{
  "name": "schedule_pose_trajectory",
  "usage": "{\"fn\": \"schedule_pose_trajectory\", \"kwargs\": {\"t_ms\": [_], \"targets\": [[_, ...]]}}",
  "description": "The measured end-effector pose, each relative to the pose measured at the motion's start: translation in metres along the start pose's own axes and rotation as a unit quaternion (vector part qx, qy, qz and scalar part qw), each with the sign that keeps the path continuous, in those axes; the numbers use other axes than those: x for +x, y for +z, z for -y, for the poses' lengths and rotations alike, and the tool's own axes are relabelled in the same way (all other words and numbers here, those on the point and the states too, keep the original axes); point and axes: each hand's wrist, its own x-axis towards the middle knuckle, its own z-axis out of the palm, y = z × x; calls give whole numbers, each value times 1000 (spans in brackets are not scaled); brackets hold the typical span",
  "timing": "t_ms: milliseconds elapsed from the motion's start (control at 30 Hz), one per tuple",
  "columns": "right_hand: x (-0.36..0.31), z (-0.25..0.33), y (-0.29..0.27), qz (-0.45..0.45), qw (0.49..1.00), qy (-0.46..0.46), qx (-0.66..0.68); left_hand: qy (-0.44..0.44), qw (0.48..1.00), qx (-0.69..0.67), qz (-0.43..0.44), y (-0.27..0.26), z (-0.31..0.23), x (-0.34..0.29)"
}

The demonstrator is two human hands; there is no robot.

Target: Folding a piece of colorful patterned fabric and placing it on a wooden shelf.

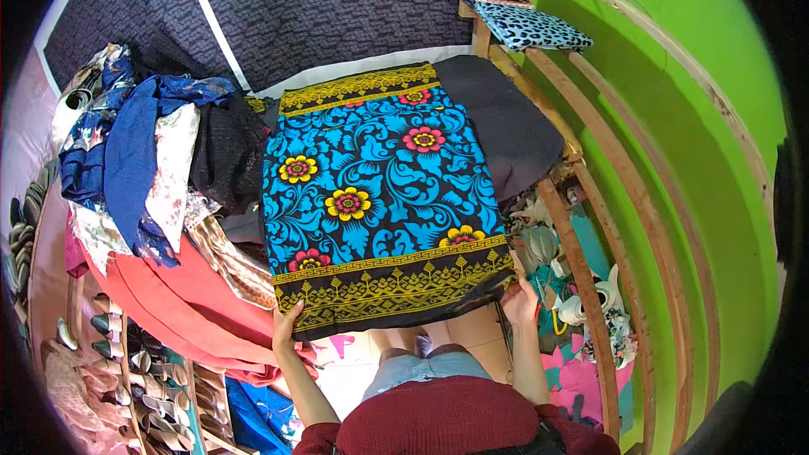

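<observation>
A printed cloth [379,181] lies spread in front of me, black with blue scrolling leaves, red and yellow flowers, and yellow patterned borders at its far and near ends. My left hand [287,326] is closed on its near left corner, thumb on top and fingers underneath. At the near right corner, my right hand [519,299] grips the edge, its fingers partly hidden by the fabric. The near edge hangs slightly toward me, while the far part rests on a dark grey cloth [518,131] that shows on the right.
Draped garments [135,160] and a coral cloth [185,299] crowd the left. Shoes [160,392] fill racks at lower left. Wooden rails [624,152] run along the green wall [699,59], with folded fabrics [531,25] on them. Scraps and thread cones [581,303] lie below right.
</observation>
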Motion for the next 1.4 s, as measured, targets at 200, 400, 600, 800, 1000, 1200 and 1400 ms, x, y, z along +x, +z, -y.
{"fn": "schedule_pose_trajectory", "kwargs": {"t_ms": [200,400,600,800,1000,1200,1400], "targets": [[-12,7,13,-29,978,-52,-199,33,999,-37,13,6,-11,-9],[-1,14,-6,-141,780,-337,-508,30,999,-9,31,-4,-17,-2],[-36,10,38,-225,669,-429,-564,43,997,-37,49,-8,-36,-5],[-43,17,33,-133,942,-198,-235,21,996,-52,67,-9,-37,-3],[-51,21,35,-25,697,-389,-602,23,997,-26,65,-13,-43,-5],[-41,12,-9,-11,990,-97,-99,37,996,-42,64,-15,-43,-1],[-39,14,-25,77,995,-26,-65,22,996,-55,60,-10,-41,-2]]}}
